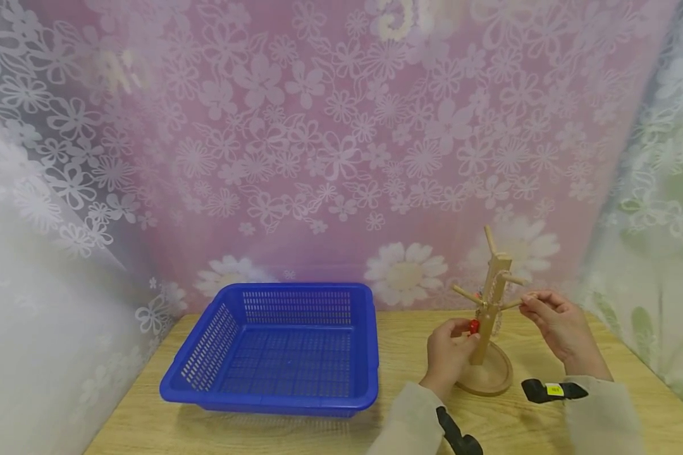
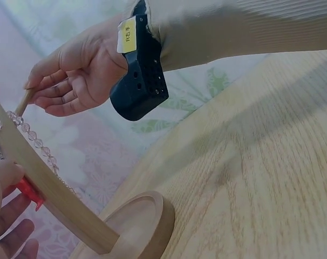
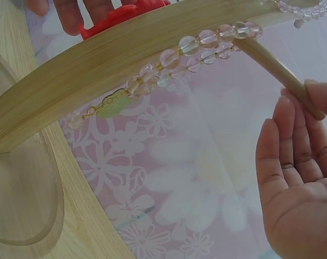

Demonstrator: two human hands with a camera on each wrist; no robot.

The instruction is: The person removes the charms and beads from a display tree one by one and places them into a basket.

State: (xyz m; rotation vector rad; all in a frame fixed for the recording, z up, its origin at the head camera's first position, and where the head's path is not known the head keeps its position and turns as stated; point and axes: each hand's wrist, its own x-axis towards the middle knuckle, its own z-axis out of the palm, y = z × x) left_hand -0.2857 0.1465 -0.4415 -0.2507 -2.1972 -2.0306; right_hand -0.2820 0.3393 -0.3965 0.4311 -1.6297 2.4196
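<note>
A wooden stand with pegs (image 1: 485,338) rises from a round wooden base (image 1: 492,387). My right hand (image 1: 560,323) pinches the tip of one peg (image 3: 277,71) between thumb and fingers. From that peg, close to the post, hangs a bracelet of clear pink beads (image 3: 169,58) with a green leaf-like charm (image 3: 116,103). On the post's left side, my left hand (image 1: 448,355) holds a red pendant (image 2: 28,190) between thumb and fingers. The pendant's shape is partly hidden by the hand. Another clear beaded strand (image 3: 309,12) is higher up on the stand.
A blue plastic basket (image 1: 371,354) with slotted sides stands left of the hands on the wood-grain table (image 1: 410,379). Behind the table hangs a pink flowered curtain (image 1: 319,189). Both wrists wear black camera straps (image 1: 537,390).
</note>
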